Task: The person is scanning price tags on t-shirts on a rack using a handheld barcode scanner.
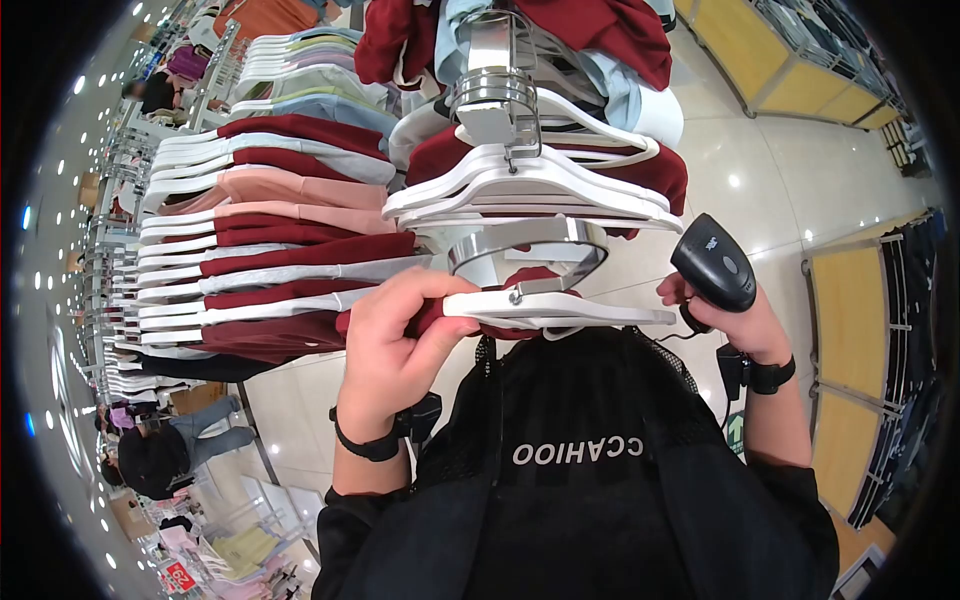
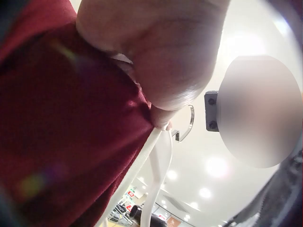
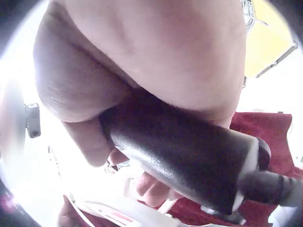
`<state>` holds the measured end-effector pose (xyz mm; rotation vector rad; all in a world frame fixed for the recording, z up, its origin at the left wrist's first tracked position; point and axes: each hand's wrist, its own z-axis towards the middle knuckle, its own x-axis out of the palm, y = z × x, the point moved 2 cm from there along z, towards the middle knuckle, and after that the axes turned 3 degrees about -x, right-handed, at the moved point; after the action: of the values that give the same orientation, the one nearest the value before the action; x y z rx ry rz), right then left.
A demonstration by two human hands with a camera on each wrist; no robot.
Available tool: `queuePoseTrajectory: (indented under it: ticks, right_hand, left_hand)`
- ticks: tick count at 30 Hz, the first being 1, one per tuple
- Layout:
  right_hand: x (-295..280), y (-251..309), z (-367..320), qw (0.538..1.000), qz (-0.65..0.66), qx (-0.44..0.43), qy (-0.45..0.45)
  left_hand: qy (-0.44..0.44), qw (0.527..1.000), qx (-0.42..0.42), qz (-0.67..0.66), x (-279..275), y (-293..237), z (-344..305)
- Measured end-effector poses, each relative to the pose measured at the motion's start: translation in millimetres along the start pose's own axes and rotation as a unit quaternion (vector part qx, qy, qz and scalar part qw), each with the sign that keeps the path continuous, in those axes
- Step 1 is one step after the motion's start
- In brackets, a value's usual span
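Observation:
In the head view my left hand (image 1: 395, 345) pinches one shoulder of a white clothes hanger (image 1: 590, 310), together with the dark red garment on it. The left wrist view shows that red garment (image 2: 71, 127) spread wide beneath the left hand (image 2: 161, 52), with the white hanger (image 2: 160, 170) running down from the fingers. My right hand (image 1: 745, 325) grips a black handheld barcode scanner (image 1: 715, 262) just beyond the hanger's other end. Up close in the right wrist view, fingers wrap the scanner's handle (image 3: 175, 153), and a cable leaves its end.
More white hangers (image 1: 520, 190) hang from a metal rack arm (image 1: 490, 60) ahead. To the left a long row of garments (image 1: 300, 215) on hangers fills a rail. Wooden display units (image 1: 850, 300) stand at the right. A person (image 1: 165, 455) is at lower left.

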<state>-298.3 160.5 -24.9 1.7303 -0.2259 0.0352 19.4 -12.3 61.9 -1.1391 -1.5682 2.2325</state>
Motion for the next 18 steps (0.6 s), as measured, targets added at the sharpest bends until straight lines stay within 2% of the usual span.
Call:
queuePoseTrajectory:
  ticks: [2,4,5,7,8,9,11,15,18]
  right_hand:
    - [-2.9,-10.9,2.4,1.0,0.017,0.014,-0.005]
    - [-1.0,-23.4,2.5,0.996,-0.022,0.079,-0.017]
    - [7.4,-26.9,4.4,0.997,-0.01,0.076,-0.013]
    - [19.5,-33.2,12.5,0.994,-0.089,0.028,0.059]
    - [25.7,-33.6,16.1,0.994,-0.069,0.047,0.075]
    - [30.3,-35.7,20.8,0.99,-0.11,0.033,0.082]
    - [35.9,-36.7,28.2,0.986,-0.106,0.077,0.105]
    - [50.7,-44.6,34.8,0.992,-0.087,0.036,0.08]
    - [56.2,-48.5,39.7,0.983,-0.16,-0.021,0.087]
  left_hand:
    - [0.004,1.0,-0.007,-0.003,-0.4,0.0,-2.6]
    - [0.006,1.0,-0.018,-0.019,2.5,1.3,-8.3]
    - [0.012,0.999,0.023,-0.028,3.8,-6.5,-4.8]
    - [0.059,0.996,0.031,-0.059,6.3,-12.5,-0.4]
    - [0.06,0.996,0.032,-0.059,6.9,-14.3,1.5]
    - [0.069,0.994,0.052,-0.068,7.7,-16.6,3.2]
    - [0.08,0.991,0.074,-0.075,9.0,-21.3,4.5]
    - [0.05,0.987,0.057,-0.141,13.4,-25.5,1.3]
    - [0.044,0.983,0.03,-0.174,14.9,-29.0,-3.6]
